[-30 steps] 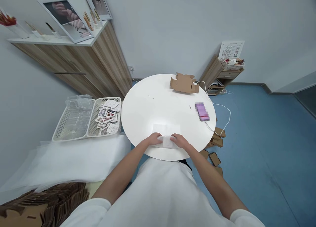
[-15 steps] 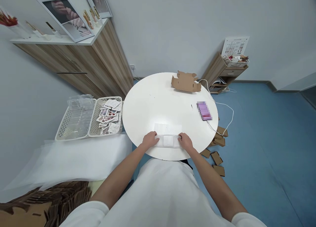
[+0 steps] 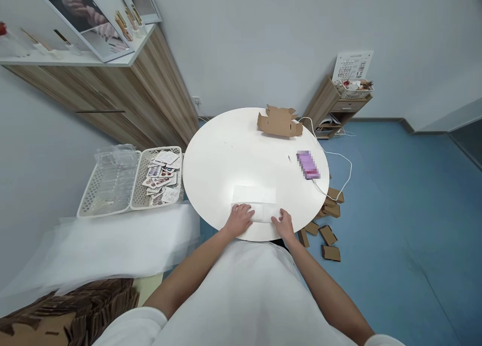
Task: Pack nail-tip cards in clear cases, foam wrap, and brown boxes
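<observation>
A translucent white sheet of packing foam [image 3: 255,193] lies on the white round table [image 3: 218,170] close to my body. Its near part is folded over into a flat band [image 3: 263,213], and something pale and flat seems to lie inside. My left hand [image 3: 240,220] rests over the band's left part, fingers stretched out on top of it. At the band's right end is my right hand [image 3: 284,225], its thumb and forefinger apart and touching the edge. What exactly the foam covers is hidden.
An unfolded cardboard box [image 3: 280,122] sits at the table's far edge. A blurred purple phone-like object [image 3: 308,165] with a white cable lies right. Left are baskets of cards [image 3: 162,178] and clear plastic cases [image 3: 115,180], plus stacked foam sheets [image 3: 131,240]. Small boxes [image 3: 331,253] lie on the floor.
My left hand has shifted from the band's left end inward and flattened onto it. My right hand has loosened at the right end. The view has turned slightly right.
</observation>
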{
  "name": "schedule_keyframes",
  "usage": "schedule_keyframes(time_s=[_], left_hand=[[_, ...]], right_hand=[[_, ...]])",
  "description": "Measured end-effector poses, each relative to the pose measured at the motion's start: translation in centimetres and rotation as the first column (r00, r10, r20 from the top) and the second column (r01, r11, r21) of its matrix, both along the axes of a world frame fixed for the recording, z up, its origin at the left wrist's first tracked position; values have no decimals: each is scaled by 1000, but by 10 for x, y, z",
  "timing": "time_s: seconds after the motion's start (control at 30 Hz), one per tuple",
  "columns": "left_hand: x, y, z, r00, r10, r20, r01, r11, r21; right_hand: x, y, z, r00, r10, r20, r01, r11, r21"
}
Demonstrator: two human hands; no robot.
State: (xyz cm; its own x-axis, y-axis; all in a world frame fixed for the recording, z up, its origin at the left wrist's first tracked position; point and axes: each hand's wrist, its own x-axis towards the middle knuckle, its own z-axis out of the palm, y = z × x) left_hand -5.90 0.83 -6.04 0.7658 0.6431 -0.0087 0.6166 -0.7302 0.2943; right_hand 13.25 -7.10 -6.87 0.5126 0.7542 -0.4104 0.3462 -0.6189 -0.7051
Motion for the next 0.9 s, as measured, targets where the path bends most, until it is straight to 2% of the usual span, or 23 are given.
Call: schedule_keyframes(time_s=[0.1,0.23,0.3,0.4,0.53,0.67,0.77,0.9], left_hand=[[2,-6,-9,999,39,2,-39,999,8],[3,-5,-11,999,44,15,-44,999,17],[3,-5,-10,999,44,9,-44,999,5],[4,-5,-7,998,58,-8,-58,998,-35],[4,-8,-2,996,86,-5,-86,990,-110],[5,-10,0,991,132,-11,-132,977,-169],[14,-7,-1,990,141,0,-139,976,-169],[33,1,-3,989,150,10,-147,977,-156]], right_hand=[[-13,-6,-3,980,-117,-163,118,993,-3],[-16,6,-3,916,-275,-291,272,961,-53],[-12,15,-2,891,-273,-364,271,961,-58],[-5,24,2,886,-154,-438,168,986,-8],[-2,26,3,949,-39,-313,61,996,59],[1,23,-4,988,47,-149,-43,999,29],[8,25,-8,996,34,-81,-32,999,27],[13,33,-3,996,-44,-80,50,996,70]])
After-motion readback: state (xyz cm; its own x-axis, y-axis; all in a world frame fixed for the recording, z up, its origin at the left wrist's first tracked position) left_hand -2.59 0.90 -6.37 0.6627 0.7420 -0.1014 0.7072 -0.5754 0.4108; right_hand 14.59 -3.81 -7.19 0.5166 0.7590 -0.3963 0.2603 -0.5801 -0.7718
